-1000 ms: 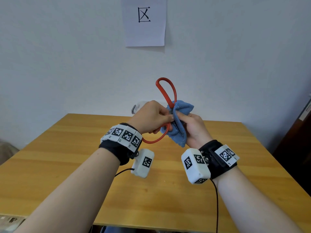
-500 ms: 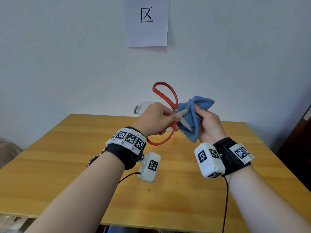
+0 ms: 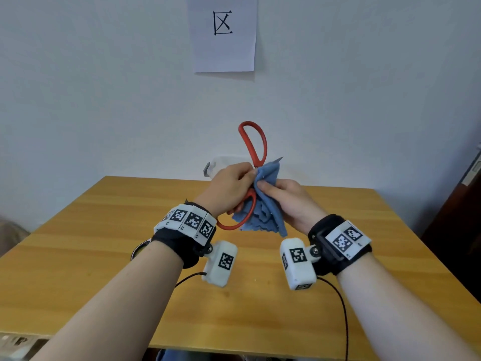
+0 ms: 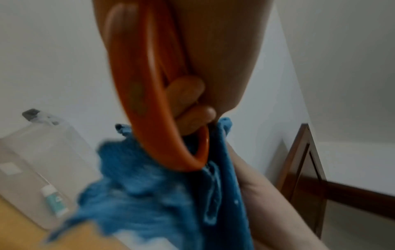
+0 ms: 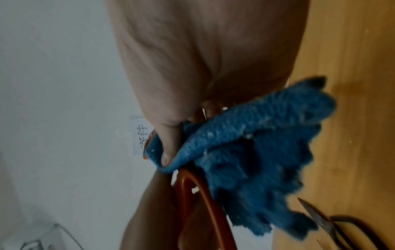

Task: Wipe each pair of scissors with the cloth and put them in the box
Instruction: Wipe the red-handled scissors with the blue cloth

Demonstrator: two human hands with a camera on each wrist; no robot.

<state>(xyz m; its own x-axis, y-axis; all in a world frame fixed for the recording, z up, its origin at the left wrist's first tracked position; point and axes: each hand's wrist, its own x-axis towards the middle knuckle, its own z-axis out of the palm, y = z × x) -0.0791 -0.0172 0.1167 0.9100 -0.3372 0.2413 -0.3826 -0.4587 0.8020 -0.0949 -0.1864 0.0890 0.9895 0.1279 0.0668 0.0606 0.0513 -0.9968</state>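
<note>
Fingers of the left hand (image 3: 229, 188) curl round the red-handled scissors (image 3: 253, 149) near the pivot, held up over the table (image 3: 104, 256) w/ one red loop pointing up toward the wall and the other loop hanging below the hand. In the left wrist view two fingertips (image 4: 188, 91) hook inside the lower loop. Right hand (image 3: 289, 199) pinches the blue cloth (image 3: 265, 212) w/ thumb & fingers closed on it, cloth bunched round the blades; only a small metal tip pokes out above the cloth's top edge. Rest of the cloth hangs down in folds between the two wrists, off the table.

Clear plastic box (image 4: 40, 162) sits at the far table edge by the wall, mostly hidden behind the left hand in the head view; a small tube (image 4: 54, 201) shows in or against it, can't tell which. A 2nd pair of scissors (image 5: 329, 225), dark handles, lies flat on the table. Paper sign (image 3: 223, 32) on the wall above.
</note>
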